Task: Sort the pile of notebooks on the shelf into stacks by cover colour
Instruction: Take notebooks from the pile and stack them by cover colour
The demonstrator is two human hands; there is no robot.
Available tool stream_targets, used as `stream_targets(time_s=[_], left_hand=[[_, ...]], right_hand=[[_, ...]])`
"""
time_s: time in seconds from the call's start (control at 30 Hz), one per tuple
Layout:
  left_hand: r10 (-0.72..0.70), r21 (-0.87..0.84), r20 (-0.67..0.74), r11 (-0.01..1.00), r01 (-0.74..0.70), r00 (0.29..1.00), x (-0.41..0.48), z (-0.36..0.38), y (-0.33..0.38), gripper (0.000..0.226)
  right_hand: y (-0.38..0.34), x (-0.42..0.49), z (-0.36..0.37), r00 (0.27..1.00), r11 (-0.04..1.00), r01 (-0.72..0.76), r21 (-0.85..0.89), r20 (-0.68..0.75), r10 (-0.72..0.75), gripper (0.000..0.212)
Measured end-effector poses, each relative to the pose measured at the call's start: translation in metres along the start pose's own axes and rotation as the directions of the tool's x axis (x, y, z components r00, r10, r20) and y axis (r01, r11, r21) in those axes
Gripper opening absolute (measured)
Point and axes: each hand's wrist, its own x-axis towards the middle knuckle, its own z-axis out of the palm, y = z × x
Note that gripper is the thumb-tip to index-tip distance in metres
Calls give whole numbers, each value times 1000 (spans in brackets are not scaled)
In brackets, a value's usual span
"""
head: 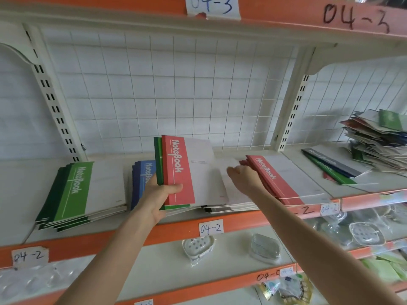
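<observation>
— Left hand (158,194)?
— Gripping a handful of notebooks (204,183) by the lower left corner, thumb across the front, fingers curled round behind. Held tilted up off the shelf (19,194), partly in front of the blue stack (143,175).
— Colours in that handful?
— Red notebook (179,170) in front, green notebook (158,161) behind, showing along the left edge and the bottom.
— Right hand (244,178)?
— Reaching in from the right, back turned to the camera, just beside the left edge of the red stack (273,179). Fingers hidden beyond the knuckles; impossible to tell whether gripping or only touching.
— Sorted stacks?
— Three, lying flat on the shelf: green stack (72,194) at the left, blue stack in the middle, red stack to the right, coloured spines all on the left side.
— And the unsorted pile (378,139)?
— Far right, in the next bay of the shelf, messy, covers skewed every way, a green one on top. Just in front of it, a few loose notebooks (330,167) fanned out flat: grey, dark blue, green, perhaps a red one underneath.
— Surroundings?
— White wire grid (176,84) behind, paper label (211,227) reading "04-2" on the orange rail, clear soap dishes (198,245) on the shelf below.
</observation>
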Motion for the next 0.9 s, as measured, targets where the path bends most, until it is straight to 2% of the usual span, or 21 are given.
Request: stream_targets(time_s=[0.07,0.1,0.17,0.3,0.37,0.43,0.6,0.67,0.77,0.9], left_hand=[[14,19,15,1000,-14,1000,0,17,-3,44],[20,23,21,1000,-21,1000,1,25,-4,43],[27,31,39,999,-28,999,1,42,-7,42],[-16,-17,83,1000,17,996,3,75,-13,30],[-42,-40,98,998,46,994,4,93,-15,24],[-51,-43,86,998,55,995,6,111,-18,21],[-49,-31,82,998,52,995,6,151,-24,28],[-45,-20,74,999,46,996,5,162,-25,32],[-25,-12,63,1000,26,998,8,169,-27,32],[-12,0,42,1000,12,999,11,164,-26,32]], right_hand=[[-5,-4,-5,990,946,-109,306,124,74,34],[-4,-7,-8,981,914,-152,376,170,93,29],[7,-7,-14,975,918,-175,355,195,110,19],[36,-2,-35,981,909,-190,371,113,159,16],[52,-1,-51,983,918,-182,353,46,177,7],[70,1,-68,978,929,-191,316,-20,208,13],[119,13,-105,943,945,-258,203,-161,292,4],[135,18,-115,934,953,-277,121,-197,296,13],[149,24,-123,930,955,-296,27,-219,294,25],[154,31,-119,943,929,-305,-210,-202,264,26]])
